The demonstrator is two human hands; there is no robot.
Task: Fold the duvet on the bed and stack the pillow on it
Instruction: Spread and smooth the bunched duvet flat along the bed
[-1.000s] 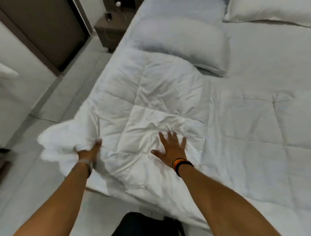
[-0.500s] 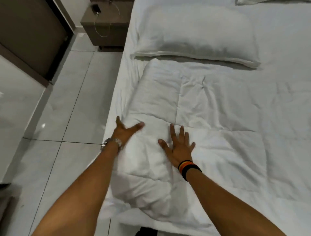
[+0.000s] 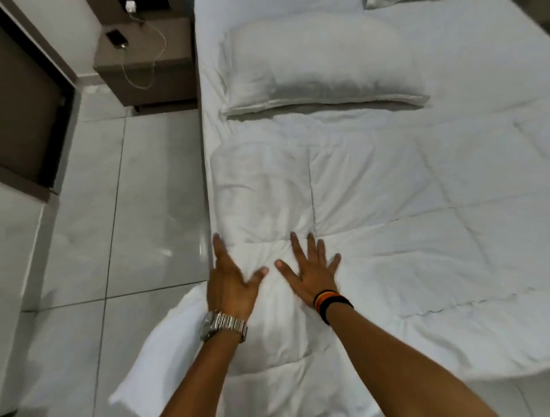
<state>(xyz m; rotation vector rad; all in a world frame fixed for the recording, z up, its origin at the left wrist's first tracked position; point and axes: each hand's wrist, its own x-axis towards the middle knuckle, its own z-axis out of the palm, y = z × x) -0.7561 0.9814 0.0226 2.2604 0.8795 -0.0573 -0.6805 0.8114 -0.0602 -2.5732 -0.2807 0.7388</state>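
1. Left hand point(image 3: 230, 281) lay flat on the duvet point(image 3: 387, 226), palm down, fingers spread, gripping nothing. It sat at the duvet's left edge, right at the side of the bed point(image 3: 208, 74).
2. Right hand point(image 3: 309, 271) also lay flat on the duvet, fingers splayed, gripping nothing. It sat just beside the left hand; the thumbs were close but apart.
3. Silver metal watch point(image 3: 223, 324) was on the left wrist. Black and orange wristbands point(image 3: 330, 302) were on the right wrist.
4. Duvet was white, quilted, and spread over the near part of the bed. Its left portion looked doubled over, with a thick rounded edge along the bed side.
5. One corner of the duvet hung off the bed at the near left, over the floor point(image 3: 134, 193).
6. White pillow point(image 3: 321, 62) lay on the mattress beyond the duvet, near the head end. Its near edge sat just beside the duvet's far edge; couldn't tell if they touched. It was not on the duvet.
7. A second pillow point(image 3: 384, 3) was barely in view at the top edge.
8. Brown bedside table point(image 3: 166, 74) stood left of the bed head. A phone point(image 3: 117, 38) lay on it with a white cable point(image 3: 154, 62) attached, draped over the front.
9. Floor was pale glossy tile.
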